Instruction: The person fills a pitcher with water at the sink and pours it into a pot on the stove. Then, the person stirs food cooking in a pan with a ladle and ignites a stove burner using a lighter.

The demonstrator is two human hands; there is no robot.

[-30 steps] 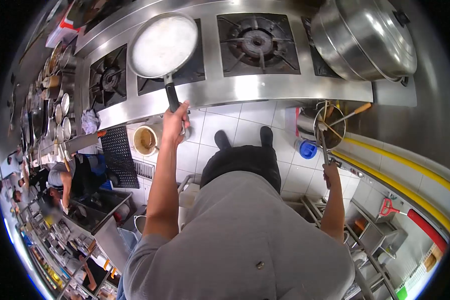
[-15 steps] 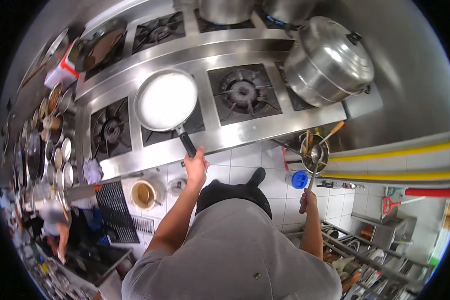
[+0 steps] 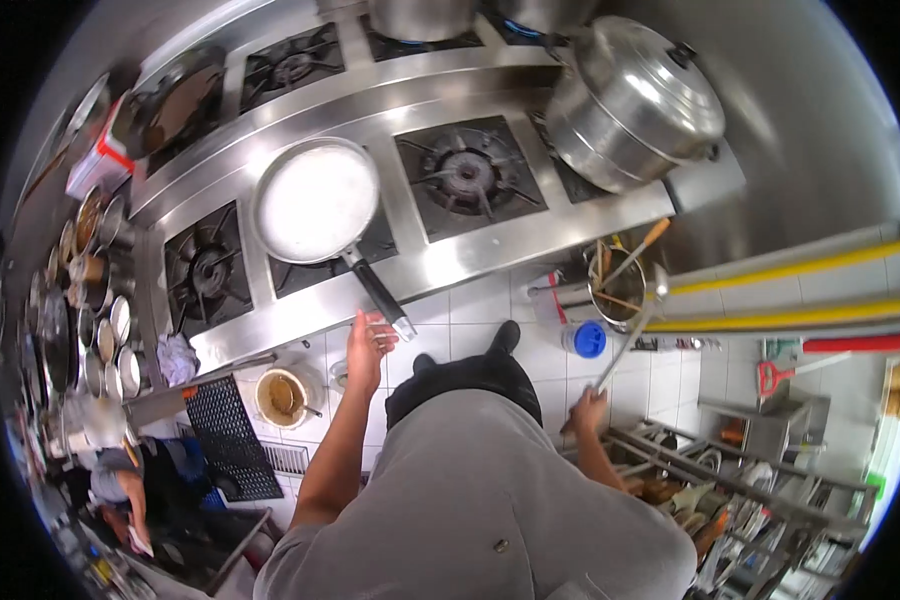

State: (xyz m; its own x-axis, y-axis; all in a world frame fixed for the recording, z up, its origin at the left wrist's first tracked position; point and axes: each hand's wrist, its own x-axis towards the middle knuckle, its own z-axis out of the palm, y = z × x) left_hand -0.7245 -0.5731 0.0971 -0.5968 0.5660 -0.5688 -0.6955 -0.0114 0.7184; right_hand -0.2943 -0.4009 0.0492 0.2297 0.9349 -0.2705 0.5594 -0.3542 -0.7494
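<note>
A frying pan [image 3: 316,200] full of white liquid sits over a front burner, its black handle [image 3: 375,290] pointing toward me. Just beside the handle's end is my left hand [image 3: 370,342], its fingers apart and not wrapped around it; whether a fingertip touches the handle I cannot tell. Out to the right, my right hand [image 3: 587,410] grips the lower end of a long metal ladle [image 3: 622,352]. The ladle's bowl is at the right side of a metal pot [image 3: 625,318] with wooden-handled utensils standing in it.
A large lidded steamer pot [image 3: 635,110] stands at the stove's right end, near a bare burner [image 3: 467,177]. A blue-lidded container [image 3: 589,340] and a white bucket [image 3: 283,397] are low down. Stacked pans line the left. Another person [image 3: 120,480] works at lower left.
My left hand has let go of the pan handle and opened. My right hand has shifted a little left and down, and the ladle's bowl has swung from over the utensil pot to its right side.
</note>
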